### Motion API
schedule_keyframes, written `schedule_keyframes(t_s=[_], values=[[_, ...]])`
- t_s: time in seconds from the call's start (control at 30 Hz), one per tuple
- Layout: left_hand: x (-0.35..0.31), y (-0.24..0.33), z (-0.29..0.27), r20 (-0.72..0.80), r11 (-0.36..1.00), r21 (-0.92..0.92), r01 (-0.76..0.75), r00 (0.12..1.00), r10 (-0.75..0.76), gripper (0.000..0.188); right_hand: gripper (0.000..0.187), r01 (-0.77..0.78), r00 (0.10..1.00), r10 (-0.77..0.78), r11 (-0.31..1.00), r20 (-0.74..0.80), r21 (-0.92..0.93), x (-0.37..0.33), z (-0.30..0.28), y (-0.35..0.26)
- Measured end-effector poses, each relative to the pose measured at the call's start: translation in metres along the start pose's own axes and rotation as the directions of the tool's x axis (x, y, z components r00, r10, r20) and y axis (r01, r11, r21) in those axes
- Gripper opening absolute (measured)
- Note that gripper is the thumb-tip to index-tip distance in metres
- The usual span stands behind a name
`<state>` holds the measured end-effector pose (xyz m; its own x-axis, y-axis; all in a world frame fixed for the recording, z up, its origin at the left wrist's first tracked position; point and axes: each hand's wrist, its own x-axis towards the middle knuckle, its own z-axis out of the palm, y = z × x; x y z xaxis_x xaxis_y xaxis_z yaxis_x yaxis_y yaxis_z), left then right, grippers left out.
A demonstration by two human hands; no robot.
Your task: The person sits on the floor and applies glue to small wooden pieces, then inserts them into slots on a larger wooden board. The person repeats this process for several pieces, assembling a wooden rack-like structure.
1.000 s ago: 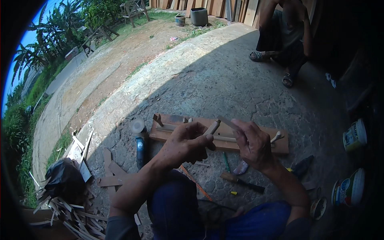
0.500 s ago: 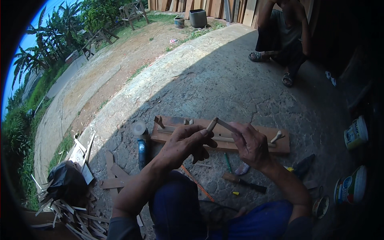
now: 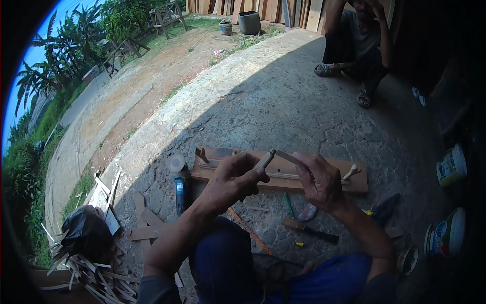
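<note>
Pinched between the thumb and fingers of my left hand point(image 3: 234, 178) is a small wooden stick point(image 3: 265, 159) with a dark tip, pointing up and right. My right hand point(image 3: 320, 183) grips a flat, pale greyish strip point(image 3: 287, 156); its far end meets or nearly meets the stick's tip. Whether the strip is wood or metal I cannot tell. Both hands are raised above a brown wooden board point(image 3: 358, 186) on the ground. Long thin strips lie along that board, with an upright peg at its left end and a pale peg point(image 3: 352, 172) at its right. My hands hide part of it.
Nearby lie a blue power tool point(image 3: 179, 195), a wooden-handled tool point(image 3: 293, 224), a green pen-like stick point(image 3: 288, 205) and an orange measuring strip point(image 3: 248, 229). Wood scraps point(image 3: 109, 278) and a black bag point(image 3: 86, 229) are at left, buckets point(image 3: 445, 233) at right. Another person point(image 3: 362, 45) sits at the back.
My left fingers have shifted on the stick, with the index finger more curled. The stick and strip still meet at about the same place. The person at the back has raised their hands to their head.
</note>
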<state>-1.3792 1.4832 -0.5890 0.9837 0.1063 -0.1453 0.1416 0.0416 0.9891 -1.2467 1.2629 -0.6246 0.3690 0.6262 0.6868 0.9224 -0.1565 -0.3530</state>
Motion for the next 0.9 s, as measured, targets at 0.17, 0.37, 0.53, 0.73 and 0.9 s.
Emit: schedule_keyframes(t_s=[0.17, 0.37, 0.53, 0.73, 0.9], values=[[0.003, -0.011, -0.005, -0.062, 0.988, 0.079, -0.135, 0.988, 0.14, 0.026, 0.037, 0.003, 1.0, -0.004, 1.0, 0.01, 0.016, 0.003, 0.002, -0.005], [0.004, -0.011, -0.004, -0.09, 0.963, 0.195, -0.185, 0.975, 0.205, 0.028, 0.036, -0.01, 0.999, 0.01, 1.0, 0.03, -0.005, -0.001, 0.001, -0.001], [0.001, -0.007, -0.003, -0.087, 0.955, 0.23, -0.185, 0.974, 0.209, 0.032, 0.033, 0.014, 1.0, -0.014, 1.0, 0.019, 0.009, 0.0, 0.007, -0.002], [-0.006, 0.004, 0.002, -0.12, 0.894, 0.42, -0.157, 0.967, 0.226, 0.041, 0.03, -0.147, 0.989, 0.146, 0.988, 0.019, 0.055, 0.003, -0.008, 0.001], [-0.01, 0.011, 0.003, -0.094, 0.717, 0.677, -0.166, 0.947, 0.307, 0.035, 0.034, -0.06, 0.998, 0.06, 0.997, 0.016, 0.038, 0.016, -0.022, -0.018]])
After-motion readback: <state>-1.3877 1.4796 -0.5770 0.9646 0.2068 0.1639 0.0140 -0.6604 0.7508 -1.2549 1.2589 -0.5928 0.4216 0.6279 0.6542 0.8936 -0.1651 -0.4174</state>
